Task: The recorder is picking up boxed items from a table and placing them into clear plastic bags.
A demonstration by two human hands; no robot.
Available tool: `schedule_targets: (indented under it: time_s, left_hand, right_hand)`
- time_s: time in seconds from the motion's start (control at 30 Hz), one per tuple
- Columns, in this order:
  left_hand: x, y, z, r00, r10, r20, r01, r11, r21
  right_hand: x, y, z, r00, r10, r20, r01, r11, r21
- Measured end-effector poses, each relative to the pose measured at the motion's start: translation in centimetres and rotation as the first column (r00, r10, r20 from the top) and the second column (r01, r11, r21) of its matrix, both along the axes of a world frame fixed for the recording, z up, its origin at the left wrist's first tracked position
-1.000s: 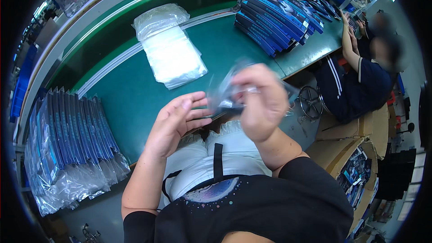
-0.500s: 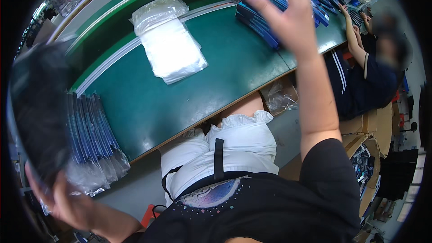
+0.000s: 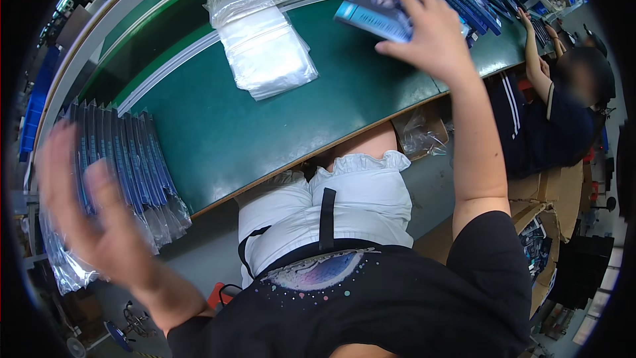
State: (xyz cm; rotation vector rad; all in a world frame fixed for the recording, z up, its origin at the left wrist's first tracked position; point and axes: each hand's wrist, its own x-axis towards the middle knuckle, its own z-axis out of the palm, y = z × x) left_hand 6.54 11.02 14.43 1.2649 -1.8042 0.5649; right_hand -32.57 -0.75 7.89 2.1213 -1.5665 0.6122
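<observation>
My right hand [image 3: 434,36] is at the far right part of the green table, with its fingers over the face of a flat dark box [image 3: 371,10] with a light-blue band. Its thumb is by the box's near edge. That box is tilted and lies over the left end of a row of similar flat boxes [image 3: 467,3]. My left hand [image 3: 99,219], smeared by motion, has its fingers stretched out and nothing in it. It is beside and partly in front of a row of bagged flat boxes [image 3: 126,159] standing on edge in clear plastic at the table's left end.
A pile of clear plastic bags [image 3: 268,56] lies at the table's back middle. Along the back runs a raised rail [image 3: 165,83]. At the right, a co-worker [image 3: 550,106] sits with hands at the table. Open cardboard boxes [image 3: 543,192] stand near my right side.
My left hand has let go of a dark bagged box, which now stands with the row at left. My right hand has come down onto a flat box, now turned and apart from its stack.
</observation>
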Motion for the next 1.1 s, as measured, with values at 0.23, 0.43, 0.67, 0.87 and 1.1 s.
schedule_targets:
  time_s: [0.23,0.43,0.67,0.87,1.1]
  left_hand:
    - [-6.8,-7.8,-13.9,0.933,-0.340,0.121,0.279,0.893,0.354]
    - [-6.6,-9.9,-14.6,0.904,-0.417,-0.096,0.414,0.796,0.442]
    - [-7.2,-10.0,-13.6,0.880,-0.411,-0.238,0.474,0.740,0.477]
    - [-7.2,-10.6,-13.1,0.820,-0.195,-0.537,0.524,0.632,0.570]
    - [-7.0,-10.9,-12.7,0.797,-0.140,-0.587,0.544,0.588,0.598]
  right_hand:
    - [5.9,2.9,-5.0,0.991,-0.132,0.026,0.105,0.877,0.468]
    - [4.8,4.6,-4.8,0.712,-0.070,0.699,-0.097,0.975,0.197]
    - [4.1,4.9,-7.4,-0.570,-0.478,0.668,-0.821,0.349,-0.451]
    - [6.6,5.8,-8.4,-0.538,-0.601,0.590,-0.838,0.454,-0.303]
    - [10.9,4.0,-7.3,-0.329,-0.661,0.675,-0.944,0.246,-0.220]
